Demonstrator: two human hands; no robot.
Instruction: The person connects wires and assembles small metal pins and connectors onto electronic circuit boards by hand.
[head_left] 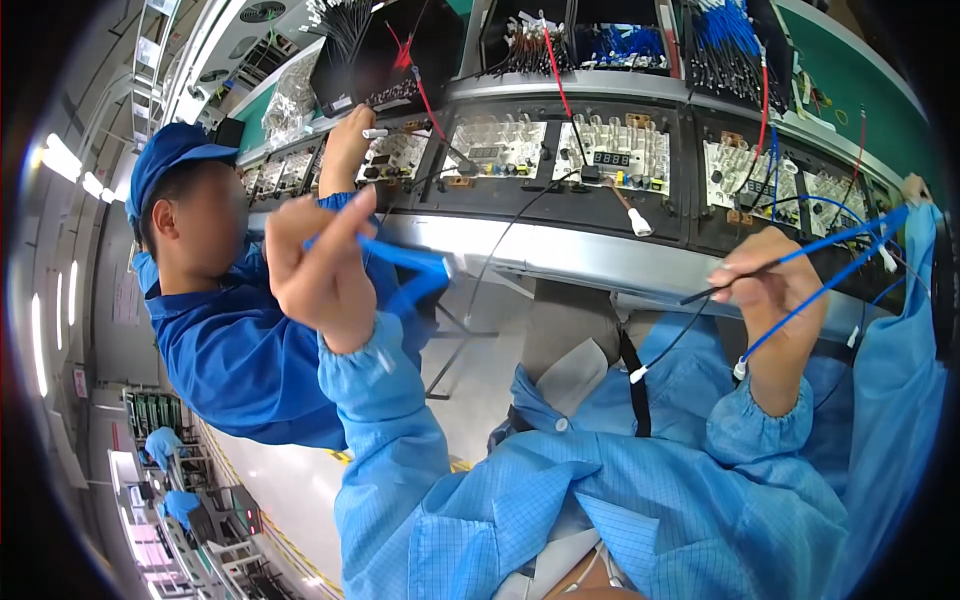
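My left hand point(325, 265), blurred, is raised at the left beside the co-worker. A smeared blue wire point(405, 255) with a white end point(449, 268) runs from its closed fingers, one finger sticking out. At the right, my right hand point(775, 300) pinches a black wire point(745, 272) in front of the bench edge. A thin dark lead with a white connector point(638, 374) hangs below those fingertips. Across the right wrist passes a blue wire point(815, 292), its white connector point(740, 369) dangling beside the wrist.
Circuit boards point(612, 155) with displays sit in a dark fixture point(690, 140) along the bench. Red leads point(558, 75) hang over them. Behind stand bins of wires point(735, 45). A co-worker point(250, 330) in blue reaches over the left boards; another person's sleeve point(905, 300) is at the right.
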